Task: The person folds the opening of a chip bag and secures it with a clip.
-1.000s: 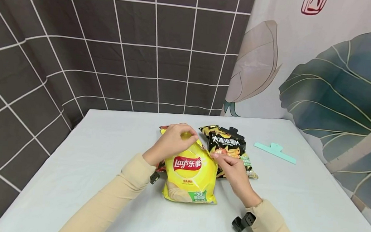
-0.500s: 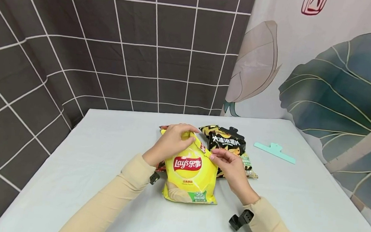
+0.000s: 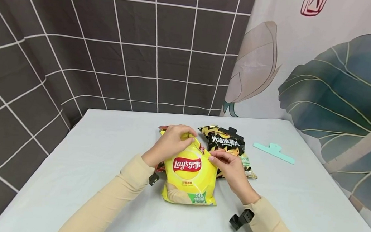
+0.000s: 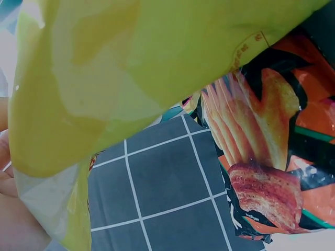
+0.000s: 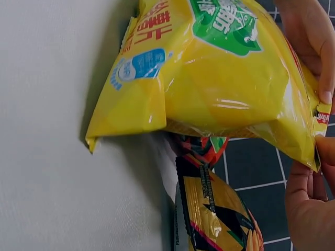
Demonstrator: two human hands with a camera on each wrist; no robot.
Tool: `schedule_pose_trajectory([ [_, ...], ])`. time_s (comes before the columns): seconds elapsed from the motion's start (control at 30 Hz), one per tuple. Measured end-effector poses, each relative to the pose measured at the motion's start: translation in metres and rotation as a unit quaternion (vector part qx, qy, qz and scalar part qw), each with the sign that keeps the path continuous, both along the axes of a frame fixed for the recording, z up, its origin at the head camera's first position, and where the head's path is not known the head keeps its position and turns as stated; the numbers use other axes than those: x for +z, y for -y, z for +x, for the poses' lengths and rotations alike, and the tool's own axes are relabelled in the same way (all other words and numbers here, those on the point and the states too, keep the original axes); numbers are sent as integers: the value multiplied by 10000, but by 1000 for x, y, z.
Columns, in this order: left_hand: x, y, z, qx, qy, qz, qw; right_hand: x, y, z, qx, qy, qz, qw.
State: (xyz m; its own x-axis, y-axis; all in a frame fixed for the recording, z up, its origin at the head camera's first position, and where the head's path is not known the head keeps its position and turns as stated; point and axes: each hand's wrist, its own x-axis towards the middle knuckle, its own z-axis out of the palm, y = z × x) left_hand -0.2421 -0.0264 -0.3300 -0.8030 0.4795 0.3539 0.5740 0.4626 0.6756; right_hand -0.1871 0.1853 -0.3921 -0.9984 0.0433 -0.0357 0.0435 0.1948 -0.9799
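Note:
A yellow Lay's potato chip bag (image 3: 188,182) stands upright on the white table, its top edge folded over toward the front. My left hand (image 3: 174,144) pinches the top left of the bag between thumb and fingers. At the top right corner my right hand (image 3: 231,169) pinches the folded edge. A small red print (image 5: 322,118) shows on that fold between the two hands in the right wrist view. In the left wrist view the bag (image 4: 94,78) covers the upper left, with fingers (image 4: 6,178) at the left edge.
Behind the yellow bag lies a black chip bag (image 3: 227,142) with a black clip (image 3: 232,132) across its top. A red-orange chip bag (image 4: 261,157) is mostly hidden behind the yellow one. A teal bag clip (image 3: 274,151) lies to the right on the table (image 3: 113,132).
My right hand has shifted slightly left and up with the bag's top right corner, and the top edge has folded forward, showing the red print. My left hand has stayed nearly still.

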Motion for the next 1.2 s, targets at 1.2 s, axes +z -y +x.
schedule_pose_trajectory([
  [1.2, 1, -1, 3, 82, -69, -211, 9997, 15, -105, -34, 193, -1330, 3081, 9418],
])
